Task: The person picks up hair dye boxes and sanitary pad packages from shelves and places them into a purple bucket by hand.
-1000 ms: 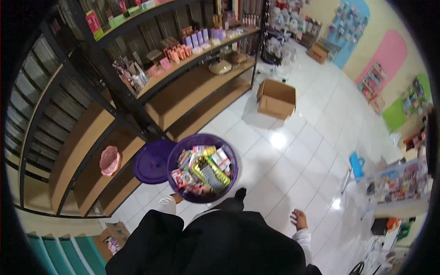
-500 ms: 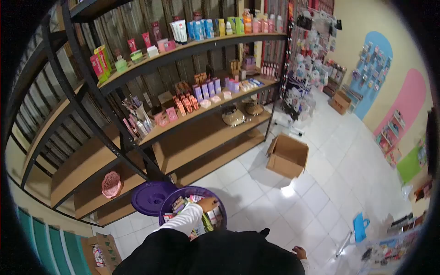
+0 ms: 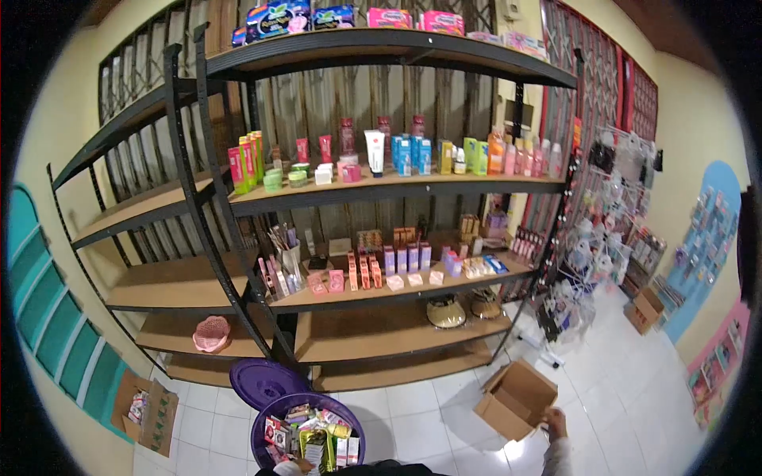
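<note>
A round purple tub (image 3: pixel 258 436) at the bottom of the view is filled with small boxes, packets and tubes. My left hand (image 3: pixel 302 466) is at the tub's near side by a yellow-green packet (image 3: pixel 309 444); its fingers are mostly hidden and blurred, so I cannot tell whether it holds anything. A purple lid (image 3: pixel 268 384) leans behind the tub against the shelf. My right hand (image 3: pixel 554 420) is out to the right, loosely open with nothing visible in it, and overlaps the right edge of an open cardboard box (image 3: pixel 508 408) on the floor.
Black-framed shelves (image 3: pixel 397 190) rise ahead, bearing bottles, tubes and small boxes. A pink basket (image 3: pixel 212 334) sits on a low shelf at left. Another cardboard box (image 3: pixel 155 412) stands at lower left. A rack of hanging goods (image 3: pixel 607 230) is at right, over white tiled floor (image 3: pixel 611 389).
The view has tilted up, bringing the top shelf in. My left hand has drawn back from the tub's far side to its near side. My right hand now appears beside the cardboard box.
</note>
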Motion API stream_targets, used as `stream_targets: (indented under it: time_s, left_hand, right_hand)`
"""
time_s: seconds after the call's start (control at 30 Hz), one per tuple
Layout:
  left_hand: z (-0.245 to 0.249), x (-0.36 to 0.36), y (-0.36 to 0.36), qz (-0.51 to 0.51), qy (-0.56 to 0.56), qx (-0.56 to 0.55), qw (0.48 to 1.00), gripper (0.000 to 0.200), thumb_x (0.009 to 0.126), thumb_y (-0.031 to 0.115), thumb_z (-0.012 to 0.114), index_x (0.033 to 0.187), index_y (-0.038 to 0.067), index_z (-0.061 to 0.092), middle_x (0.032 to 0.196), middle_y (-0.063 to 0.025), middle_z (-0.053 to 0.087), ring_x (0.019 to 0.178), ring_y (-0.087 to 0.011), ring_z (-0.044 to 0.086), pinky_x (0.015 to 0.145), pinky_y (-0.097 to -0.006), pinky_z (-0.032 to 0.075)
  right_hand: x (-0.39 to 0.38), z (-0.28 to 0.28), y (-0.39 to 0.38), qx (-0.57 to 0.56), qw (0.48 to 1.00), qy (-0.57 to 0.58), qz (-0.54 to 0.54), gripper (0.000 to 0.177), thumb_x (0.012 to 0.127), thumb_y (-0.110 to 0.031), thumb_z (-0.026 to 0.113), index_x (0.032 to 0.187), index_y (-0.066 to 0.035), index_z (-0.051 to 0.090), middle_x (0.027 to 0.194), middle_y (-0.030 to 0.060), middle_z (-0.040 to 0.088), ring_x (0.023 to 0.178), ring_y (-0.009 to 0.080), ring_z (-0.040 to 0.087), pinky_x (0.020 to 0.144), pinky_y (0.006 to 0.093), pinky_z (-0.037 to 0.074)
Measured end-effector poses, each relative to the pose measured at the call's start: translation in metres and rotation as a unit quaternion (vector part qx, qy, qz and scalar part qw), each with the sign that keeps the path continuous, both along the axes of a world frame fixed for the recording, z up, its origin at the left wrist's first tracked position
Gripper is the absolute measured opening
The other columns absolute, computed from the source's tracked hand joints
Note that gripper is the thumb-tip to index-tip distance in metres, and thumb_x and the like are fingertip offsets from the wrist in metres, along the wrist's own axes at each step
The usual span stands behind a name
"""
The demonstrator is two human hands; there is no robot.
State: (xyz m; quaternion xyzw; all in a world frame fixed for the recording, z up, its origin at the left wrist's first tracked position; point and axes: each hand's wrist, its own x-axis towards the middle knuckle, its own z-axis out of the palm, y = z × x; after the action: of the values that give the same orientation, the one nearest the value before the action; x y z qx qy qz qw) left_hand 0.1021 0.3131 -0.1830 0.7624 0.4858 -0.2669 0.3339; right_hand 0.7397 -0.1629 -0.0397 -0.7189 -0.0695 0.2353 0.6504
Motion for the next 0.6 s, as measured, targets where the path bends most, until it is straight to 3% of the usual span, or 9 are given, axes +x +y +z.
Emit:
stream_targets:
  time_s: [0.07,0.1,0.13,0.23,0.4,0.53,0.6]
  left_hand:
    - [0.012,0.000,-0.009,0.079,-0.011,-0.003,0.997,0.056,0.086,0.047,0.044,0.114,0.001,0.057,0.113,-0.0254,0.058,0.103,-0.0383,0.056,0.091,-0.0445,0.043]
    - [0.020,0.002,-0.009,0.110,-0.020,0.000,0.994,0.056,0.086,0.047,0.044,0.114,0.001,0.057,0.113,-0.0254,0.058,0.104,-0.0383,0.056,0.091,-0.0444,0.043]
    - [0.027,0.008,-0.008,0.137,-0.033,0.004,0.990,0.056,0.086,0.047,0.044,0.114,0.001,0.056,0.113,-0.0254,0.058,0.104,-0.0382,0.056,0.091,-0.0444,0.043]
    - [0.046,0.027,0.000,0.197,-0.078,0.018,0.977,0.056,0.086,0.047,0.044,0.115,0.001,0.056,0.113,-0.0254,0.057,0.104,-0.0382,0.056,0.091,-0.0443,0.043]
    - [0.075,0.053,0.038,0.249,-0.149,0.045,0.956,0.056,0.086,0.047,0.045,0.115,0.001,0.056,0.114,-0.0253,0.057,0.105,-0.0381,0.056,0.092,-0.0441,0.043]
    - [0.098,0.057,0.065,0.274,-0.182,0.060,0.943,0.056,0.086,0.047,0.045,0.115,0.001,0.056,0.114,-0.0252,0.057,0.105,-0.0380,0.055,0.092,-0.0439,0.043]
    - [0.108,0.054,0.074,0.287,-0.188,0.067,0.937,0.056,0.086,0.047,0.045,0.115,0.001,0.056,0.114,-0.0252,0.057,0.106,-0.0380,0.055,0.092,-0.0438,0.042]
  right_hand:
    - [0.044,0.067,0.084,0.000,0.999,-0.040,0.032,0.020,0.083,-0.019,0.060,0.098,-0.007,0.055,0.080,0.0031,0.058,0.071,0.0147,0.056,0.059,0.0306,0.046]
    - [0.041,0.120,0.132,0.016,0.986,-0.164,0.021,0.018,0.085,-0.013,0.057,0.102,-0.006,0.056,0.081,0.0026,0.059,0.069,0.0128,0.056,0.060,0.0283,0.046]
    - [0.047,0.158,0.171,0.062,0.989,-0.125,0.043,0.025,0.085,-0.015,0.059,0.107,-0.006,0.057,0.085,0.0025,0.060,0.071,0.0115,0.056,0.063,0.0279,0.046]
    - [0.040,0.282,0.278,0.093,0.956,-0.234,0.150,0.025,0.087,-0.016,0.059,0.110,-0.005,0.056,0.094,0.0019,0.061,0.081,0.0104,0.057,0.066,0.0233,0.045]
    - [-0.018,0.442,0.405,0.251,0.859,-0.370,0.248,0.035,0.086,-0.007,0.061,0.118,-0.001,0.049,0.110,0.0053,0.056,0.099,0.0111,0.053,0.087,0.0252,0.043]
    - [-0.083,0.549,0.466,0.311,0.716,-0.560,0.276,0.037,0.085,-0.009,0.061,0.120,-0.005,0.049,0.113,0.0069,0.056,0.104,0.0153,0.054,0.088,0.0275,0.044]
    - [-0.101,0.593,0.504,0.326,0.682,-0.587,0.290,0.039,0.085,-0.017,0.063,0.119,-0.006,0.049,0.113,0.0082,0.057,0.105,0.0165,0.055,0.086,0.0291,0.046]
